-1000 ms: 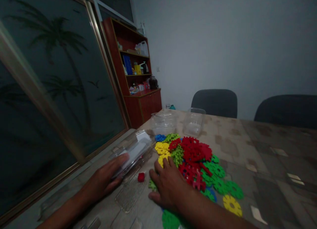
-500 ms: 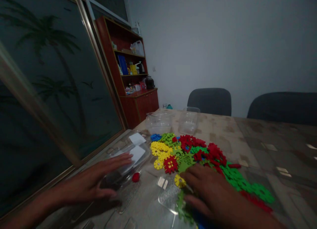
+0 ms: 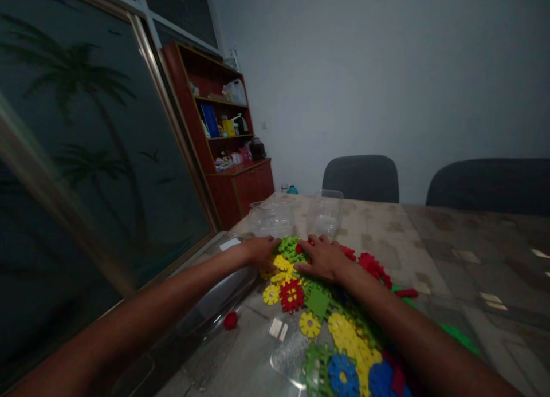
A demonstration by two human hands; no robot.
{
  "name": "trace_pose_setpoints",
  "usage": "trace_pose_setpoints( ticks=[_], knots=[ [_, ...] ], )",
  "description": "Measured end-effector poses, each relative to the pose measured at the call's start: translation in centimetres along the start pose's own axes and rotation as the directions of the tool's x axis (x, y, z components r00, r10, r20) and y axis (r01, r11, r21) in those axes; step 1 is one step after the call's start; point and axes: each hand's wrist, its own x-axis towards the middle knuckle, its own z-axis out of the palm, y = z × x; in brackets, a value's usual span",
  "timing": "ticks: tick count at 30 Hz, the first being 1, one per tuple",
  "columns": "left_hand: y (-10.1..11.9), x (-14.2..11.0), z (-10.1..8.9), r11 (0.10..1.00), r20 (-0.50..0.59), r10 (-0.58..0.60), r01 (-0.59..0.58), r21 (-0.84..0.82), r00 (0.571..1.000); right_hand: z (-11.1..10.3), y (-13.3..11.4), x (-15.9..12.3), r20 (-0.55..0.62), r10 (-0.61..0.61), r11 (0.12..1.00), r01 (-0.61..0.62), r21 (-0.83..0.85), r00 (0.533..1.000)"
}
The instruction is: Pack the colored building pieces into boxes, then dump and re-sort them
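Pretty dim in here tbh, with soft shadows darkening the patterned brown tabletop (image 3: 378, 219), faint glare glinting off it, and wide-angle stretch tilting the edges.

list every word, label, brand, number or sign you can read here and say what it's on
No text can be read anywhere in this view.
Blue folder-like item and yellow item in the cabinet: too small and blurred to tell if they carry print.
White piece by the clear packaging: no lettering can be made out.
Colorful toothed pieces: no readable marks.
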Motion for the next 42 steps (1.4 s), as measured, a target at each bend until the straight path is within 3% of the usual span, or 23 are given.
trace_pose_setpoints(
  ticks=[6,16,21,24,27,30,32,35,38,42],
  knots=[
    [1.1,0.8,-0.4,0.997,0.001,0.06,-0.06,-0.043,0.998,-0.4,1.2,-1.1,0.035,-0.044,0.999,0.044,0.004,0.998],
    [6.3,1.1,-0.6,0.971,-0.076,0.22,-0.225,-0.079,0.973,-1.5,3.3,-5.8,0.048,-0.087,0.996,0.086,0.022,0.995],
    [10.4,0.9,-0.6,0.931,-0.091,0.347,-0.355,-0.084,0.933,-1.9,4.9,-10.3,0.049,-0.1,0.994,0.098,0.048,0.994],
    [11.8,-0.1,-0.5,0.875,-0.139,0.452,-0.469,-0.123,0.881,-2.2,6.7,-13.2,0.056,-0.07,0.994,0.065,0.087,0.996],
    [10.6,-2.2,0.1,0.85,-0.218,0.47,-0.505,-0.148,0.855,-2.9,8.3,-14.7,0.029,-0.004,0.993,0.001,0.116,1.0],
    [7.0,-4.7,1.2,0.927,-0.175,0.336,-0.359,-0.113,0.925,-3.6,8.4,-13.9,-0.061,0.025,0.994,-0.019,0.104,0.998],
    [4.2,-6.2,1.9,0.973,-0.145,0.199,-0.213,-0.088,0.969,-3.8,7.0,-12.1,-0.07,-0.04,0.995,0.047,0.087,0.997],
    [1.3,-7.5,2.6,0.989,-0.048,0.091,-0.096,-0.111,0.995,-3.5,3.5,-8.5,-0.022,-0.191,0.978,0.192,0.075,0.981],
    [0.2,-8.0,3.2,0.992,0.004,0.034,-0.034,-0.118,0.999,-2.5,-0.2,-4.8,0.025,-0.283,0.958,0.28,0.067,0.959],
    [0.1,-7.9,4.1,0.996,-0.065,0.029,-0.034,-0.076,0.997,-0.6,-2.9,-1.1,0.083,-0.325,0.946,0.323,0.04,0.942]
  ],
)
